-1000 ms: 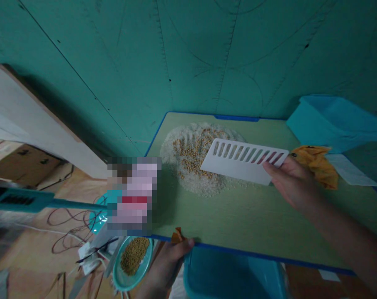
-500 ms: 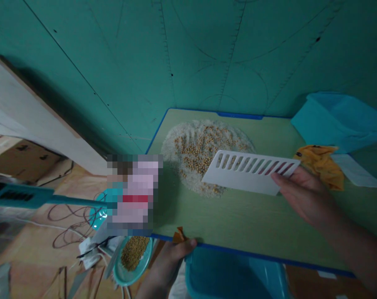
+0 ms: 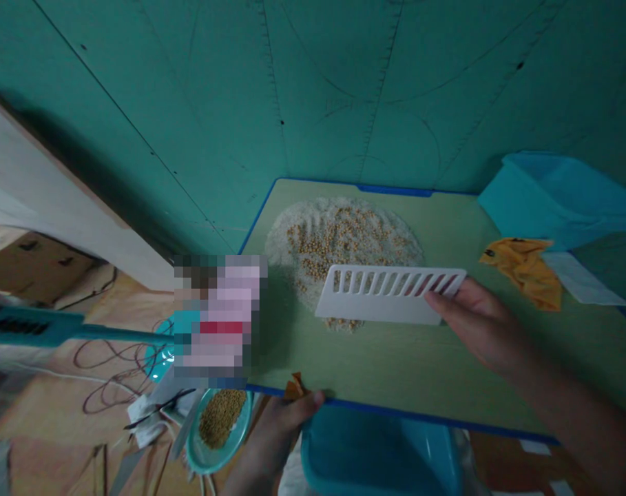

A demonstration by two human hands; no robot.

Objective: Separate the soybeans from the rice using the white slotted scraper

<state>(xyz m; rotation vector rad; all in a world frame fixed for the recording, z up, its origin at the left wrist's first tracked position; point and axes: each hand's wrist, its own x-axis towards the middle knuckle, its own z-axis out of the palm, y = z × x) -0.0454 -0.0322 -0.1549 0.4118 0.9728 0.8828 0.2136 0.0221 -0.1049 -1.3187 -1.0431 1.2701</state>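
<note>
"White plastic, slotted: how does the scraper (image 3: 379, 308) lie against the pile (image 3: 343, 231)?"

"Across the pile's near side, long axis running left to right. Its slots face the pile's middle and its solid edge faces the person, with a few beans (image 3: 317, 249) and pale grains (image 3: 279, 242) showing just nearer than that edge."

"Does it touch the board (image 3: 395, 365) there?"

"I cannot tell (the angle hides the contact)."

"Which hand is nearer?"

"The right hand (image 3: 475, 317), just right of the pile, at the scraper's right end. From those fingers the pile lies leftward and slightly farther from the person."

"And how do they stand?"

"Grasping the scraper: thumb on the near face, other fingers behind the slots, only the thin sheet between them."

"The left hand (image 3: 284, 420)?"

"On the person's side of the pile, at the board's edge, thumb uppermost (the other fingers are hidden, so their grip is unclear). An orange scrap (image 3: 294, 388) sits beside that thumb; held or not, I can't say."

"Anything else about?"

"An orange cloth (image 3: 532, 272) well right of the pile, and a dish (image 3: 208, 456) of beans nearer the person than the pile and to its left."
</note>
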